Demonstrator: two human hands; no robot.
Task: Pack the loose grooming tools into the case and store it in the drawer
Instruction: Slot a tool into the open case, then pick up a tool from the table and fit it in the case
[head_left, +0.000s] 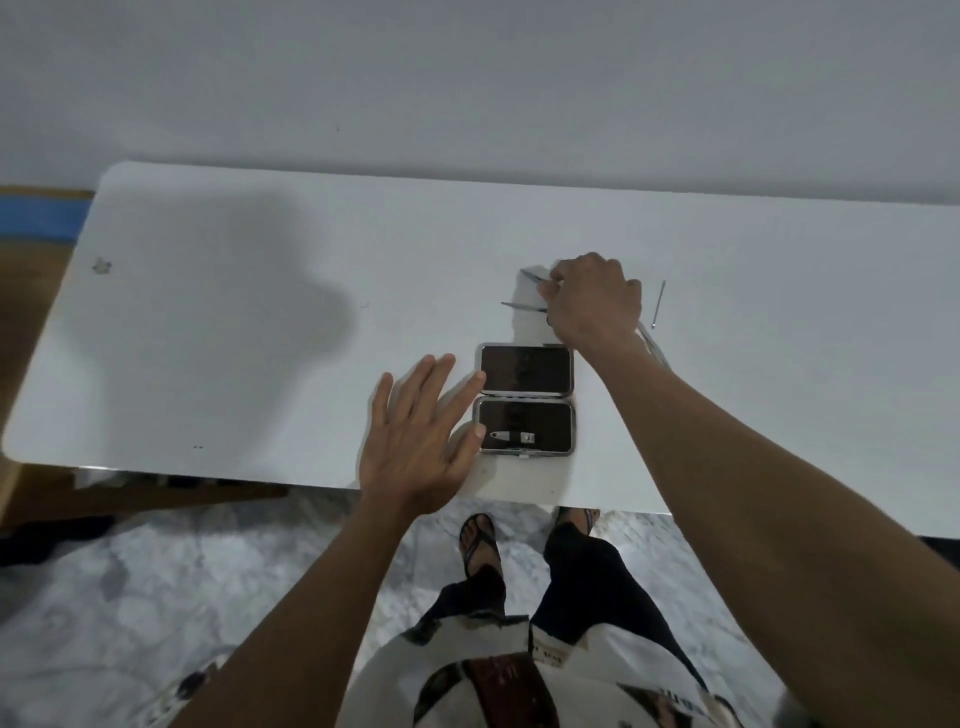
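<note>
Right hand (592, 301): fingers were curled down over thin metal tools on the white table (260, 322), and two pointed tool tips (524, 291) were seen projecting from under the fingers toward nine o'clock; whether the tools were actually clamped could not be told. Left hand (421, 431): fingers were spread apart and flat, nothing was held, and the fingertips were laid against the nine o'clock edge of the case (524, 400).

Case: lay opened flat near the front edge of the table, two dark-lined halves with metal rims, one half at twelve o'clock of the other. A nail clipper (511, 438) was seated in the six o'clock half; the twelve o'clock half appeared unfilled, though its dark lining was hard to read.

Loose items: one slim metal pick (658, 304) lay on the table at three o'clock of the right hand, apart from it. Another thin metal tool (653, 345) was partly hidden beside the right wrist.
</note>
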